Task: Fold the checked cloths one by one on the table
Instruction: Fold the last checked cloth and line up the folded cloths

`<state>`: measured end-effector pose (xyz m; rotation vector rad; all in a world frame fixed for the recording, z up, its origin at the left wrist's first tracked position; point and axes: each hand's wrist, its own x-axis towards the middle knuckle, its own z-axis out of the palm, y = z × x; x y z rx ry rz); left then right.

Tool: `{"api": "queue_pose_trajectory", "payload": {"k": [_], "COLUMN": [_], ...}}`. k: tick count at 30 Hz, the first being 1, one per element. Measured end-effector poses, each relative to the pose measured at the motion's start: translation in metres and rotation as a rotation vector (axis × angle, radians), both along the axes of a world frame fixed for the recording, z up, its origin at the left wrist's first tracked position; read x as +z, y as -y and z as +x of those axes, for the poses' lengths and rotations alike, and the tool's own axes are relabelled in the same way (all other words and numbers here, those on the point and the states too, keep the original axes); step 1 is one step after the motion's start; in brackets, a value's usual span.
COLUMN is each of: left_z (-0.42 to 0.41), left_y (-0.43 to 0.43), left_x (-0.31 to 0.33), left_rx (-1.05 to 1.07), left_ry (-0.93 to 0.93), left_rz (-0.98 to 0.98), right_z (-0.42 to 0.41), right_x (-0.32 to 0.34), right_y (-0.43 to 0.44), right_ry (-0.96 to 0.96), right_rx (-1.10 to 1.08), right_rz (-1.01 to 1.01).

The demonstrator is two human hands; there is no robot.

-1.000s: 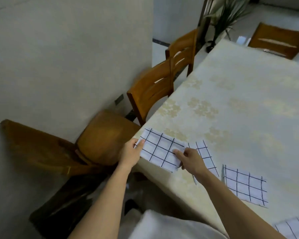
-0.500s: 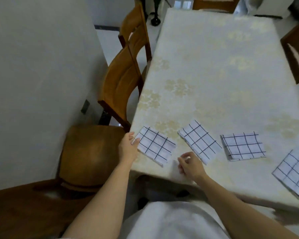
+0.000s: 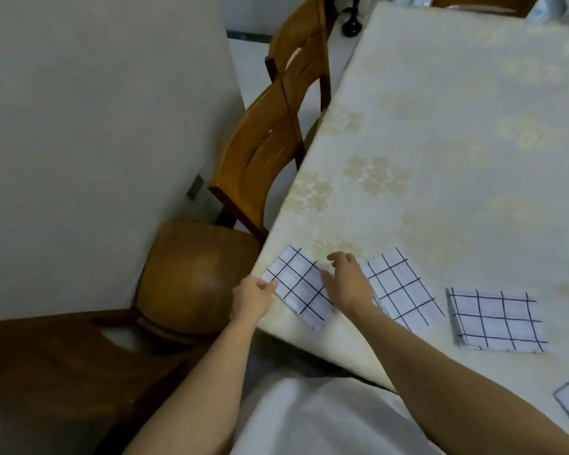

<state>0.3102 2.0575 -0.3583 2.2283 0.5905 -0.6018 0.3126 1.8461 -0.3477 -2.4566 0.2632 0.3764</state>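
One checked cloth (image 3: 296, 285), pinched at the counter (image 3: 440, 192) edge by the left hand (image 3: 253, 298) and touched by the spread right hand (image 3: 345, 285), could be tugged off.

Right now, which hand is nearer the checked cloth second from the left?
Right. The right hand sits just beside the second cloth, at its left edge; the left hand is farther off, pinching the leftmost cloth at its outer corner.

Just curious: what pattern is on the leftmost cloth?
The leftmost cloth is white with a thin dark grid; the head view shows it.
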Motion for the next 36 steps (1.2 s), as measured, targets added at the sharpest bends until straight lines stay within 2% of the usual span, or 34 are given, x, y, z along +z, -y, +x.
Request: {"api": "queue_pose_trajectory", "payload": {"k": [4,7,11,20,30,32,36], "left_z": [-0.002,0.0,0.014,0.041,0.056,0.054,0.046], "left_y": [0.011,0.018,0.018,0.002,0.013,0.013,0.013], "left_x": [0.001,0.002,0.002,-0.003,0.002,0.002,0.009], "left_rx": [0.089,0.106,0.022,-0.213,-0.44,-0.507,-0.782], "left_ry": [-0.034,0.012,0.028,0.089,0.219,0.233,0.261], "left_rz": [0.071,0.093,0.033,-0.048,-0.188,-0.18,-0.02], "right_z": [0.018,0.014,0.008,-0.015,-0.057,-0.059,-0.061], "right_x": [-0.011,-0.017,-0.019,-0.015,-0.023,-0.023,-0.019], "right_y": [0.001,0.007,0.013,-0.004,-0.038,-0.041,-0.048], "right_ry": [-0.057,-0.078,-0.144,-0.221,-0.139,-0.122,-0.079], "right_rx": [0.187,0.181,0.059,-0.201,-0.639,-0.651,-0.578], "right_rz": [-0.133,-0.156,-0.065,-0.055,0.104,0.115,0.05]}}
